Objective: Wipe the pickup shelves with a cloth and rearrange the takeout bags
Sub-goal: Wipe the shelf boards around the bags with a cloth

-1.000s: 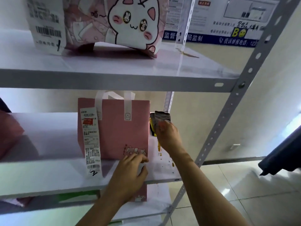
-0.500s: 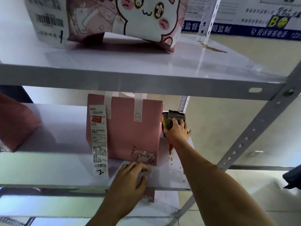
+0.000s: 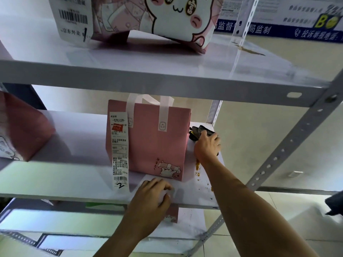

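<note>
The right hand (image 3: 207, 145) is reaching far back on the middle shelf (image 3: 74, 175). Its fingers are curling around a dark cloth (image 3: 201, 132) with a bit of yellow on it and pressing it down on the shelf. The pink bag (image 3: 154, 140) is standing just to the left of this hand, almost touching it. A long white receipt (image 3: 119, 151) is hanging down the front of the bag.

The left hand (image 3: 154, 199) is resting on the front edge of the same shelf, just in front of the pink bag. Its fingers are bent a little and are lying on the shelf. It is not holding anything.

Orange-brown spots (image 3: 197, 169) are sitting on the shelf just behind the right hand's wrist, nearer the front edge. They look like a spill that is not wiped yet.

Above the hands, the cat bag (image 3: 167, 21) is standing on the top shelf (image 3: 167, 71). A brown stain (image 3: 248, 50) is showing near that shelf's back right corner. Far to the left, another pink bag (image 3: 22, 130) is sitting on the middle shelf.

The job looks only partly done. Both stains are waiting for the cloth, and the bags are not lined up neatly yet.
</note>
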`<action>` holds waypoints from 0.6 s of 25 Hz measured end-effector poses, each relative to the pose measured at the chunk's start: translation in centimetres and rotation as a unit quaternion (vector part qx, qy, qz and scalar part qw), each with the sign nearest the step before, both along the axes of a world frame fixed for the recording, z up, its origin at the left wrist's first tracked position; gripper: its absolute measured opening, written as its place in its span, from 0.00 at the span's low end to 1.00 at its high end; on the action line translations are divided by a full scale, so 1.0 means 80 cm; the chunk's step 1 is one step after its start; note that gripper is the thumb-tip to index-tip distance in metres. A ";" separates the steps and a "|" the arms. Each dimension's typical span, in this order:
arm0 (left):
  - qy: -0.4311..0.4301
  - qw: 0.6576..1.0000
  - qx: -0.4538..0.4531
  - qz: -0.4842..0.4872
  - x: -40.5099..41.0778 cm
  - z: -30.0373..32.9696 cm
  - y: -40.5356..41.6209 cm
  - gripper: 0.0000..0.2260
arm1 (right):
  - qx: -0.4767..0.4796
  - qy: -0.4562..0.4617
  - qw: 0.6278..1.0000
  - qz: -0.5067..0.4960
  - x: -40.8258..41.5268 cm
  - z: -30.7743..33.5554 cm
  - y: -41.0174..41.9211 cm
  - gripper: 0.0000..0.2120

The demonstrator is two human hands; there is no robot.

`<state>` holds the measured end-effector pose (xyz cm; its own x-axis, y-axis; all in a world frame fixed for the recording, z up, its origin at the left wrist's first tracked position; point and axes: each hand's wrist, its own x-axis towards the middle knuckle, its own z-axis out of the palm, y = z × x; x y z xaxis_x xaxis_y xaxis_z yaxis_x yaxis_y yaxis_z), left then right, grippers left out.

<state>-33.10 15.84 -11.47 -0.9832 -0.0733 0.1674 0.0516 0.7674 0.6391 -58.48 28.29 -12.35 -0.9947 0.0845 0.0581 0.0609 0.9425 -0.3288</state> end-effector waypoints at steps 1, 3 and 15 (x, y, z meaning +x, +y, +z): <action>0.002 1.000 0.002 -0.003 -0.001 0.002 0.001 0.07 | -0.008 0.019 1.000 -0.002 0.006 0.002 0.000 0.16; 0.007 1.000 0.010 -0.002 -0.005 0.008 0.003 0.07 | -0.017 0.053 0.998 -0.002 0.023 0.009 0.002 0.17; 0.035 0.997 0.001 -0.065 0.019 0.029 0.019 0.07 | -0.105 0.133 0.986 0.002 0.231 0.037 0.044 0.20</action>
